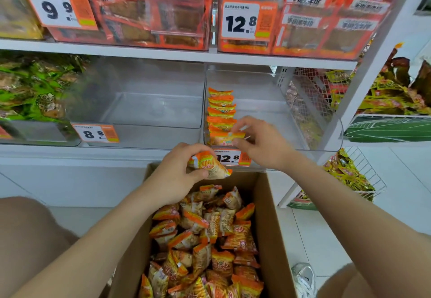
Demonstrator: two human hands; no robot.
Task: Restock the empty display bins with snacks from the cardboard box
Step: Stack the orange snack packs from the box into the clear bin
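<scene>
Nearest us the cardboard box (268, 204) stands open, heaped with loose orange snack packets (210, 239), so supply is no worry; the trouble we foresee lies in the handling. Our left hand (175, 176) hovers over the far rim of the box with fingers and thumb curled round one packet (211, 165), gripped by its body with a corner sticking out. The wrapper looks glossy. If our grip slackens while we attend to the other hand, it could slip and land outside the box, against the shelf base (70, 176). Just beyond, our right hand (261, 143) reaches over the price tag (229, 157) marked 12.8 and pinches the front packet (222, 137) between thumb and fingertips at the front of the right-hand clear bin (268, 115). That packet closes a single row of packets (220, 108) standing on edge along the bin's left wall, with bare bin floor to their right. Nothing props the row on that side, so we judge that too hard a shove, or letting go before the packet is seated, could tip it sideways and bring its neighbours down in a slump. Farther left the middle bin (151, 101) holds nothing, above an orange tag (95, 133) marked 8.8. Dropping these packets there might pair them with the wrong price, though we cannot tell which product belongs in it.
</scene>
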